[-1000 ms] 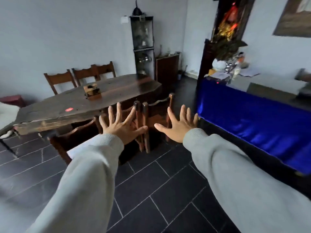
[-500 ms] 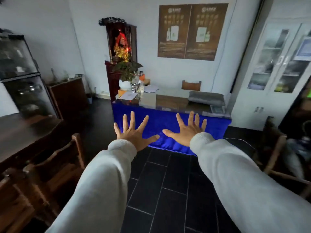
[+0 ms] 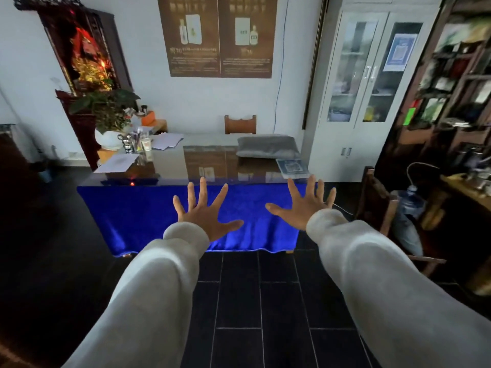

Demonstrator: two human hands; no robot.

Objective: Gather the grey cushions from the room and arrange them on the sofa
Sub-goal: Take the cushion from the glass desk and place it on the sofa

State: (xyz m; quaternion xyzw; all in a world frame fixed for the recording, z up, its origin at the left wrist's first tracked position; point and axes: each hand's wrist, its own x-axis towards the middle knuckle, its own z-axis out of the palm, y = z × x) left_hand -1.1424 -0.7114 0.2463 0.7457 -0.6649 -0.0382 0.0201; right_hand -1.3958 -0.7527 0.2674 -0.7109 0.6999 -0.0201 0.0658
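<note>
A grey cushion (image 3: 267, 146) lies flat on the far right part of a glossy table (image 3: 170, 168) draped with a blue cloth. Both my arms, in light grey sleeves, stretch out in front of me over the dark tiled floor. My left hand (image 3: 203, 212) is open, fingers spread, in front of the blue cloth. My right hand (image 3: 301, 205) is open too, fingers spread, near the table's right front corner. Neither hand touches the cushion, which lies well beyond them. No sofa is in view.
On the table's left stand a potted plant (image 3: 109, 115), papers and small items; a booklet (image 3: 292, 167) lies near the cushion. A chair back (image 3: 240, 124) rises behind the table. A white glass cabinet (image 3: 369, 83), dark shelves and a wooden chair (image 3: 380, 205) stand right.
My view has swung right, away from the dark wooden dining table, and closer to the blue-draped table. The grey cushion has come into view. My hands stay open, now wider apart.
</note>
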